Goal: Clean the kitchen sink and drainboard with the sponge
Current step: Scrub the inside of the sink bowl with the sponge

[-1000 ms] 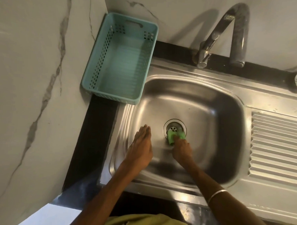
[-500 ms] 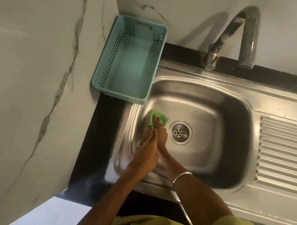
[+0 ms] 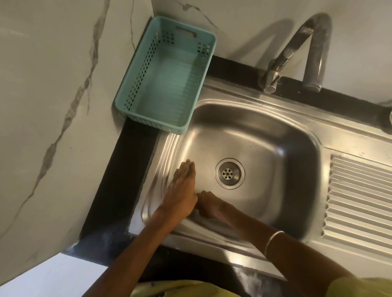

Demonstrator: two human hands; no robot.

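— Steel sink (image 3: 281,134): hand positions?
— Left hand (image 3: 180,192) flat, fingers straight, at the drain's (image 3: 229,173) nine o'clock. Right hand (image 3: 212,206) curled at seven o'clock; sponge hidden, grip undeterminable. Ribbed drainboard (image 3: 363,200) at three o'clock.

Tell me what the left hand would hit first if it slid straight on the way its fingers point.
The left hand lies flat, fingers pointing up the basin's left side toward the far-left corner. It would probably meet the sink wall there first, with the teal basket on the rim just beyond. Depth is hard to judge.
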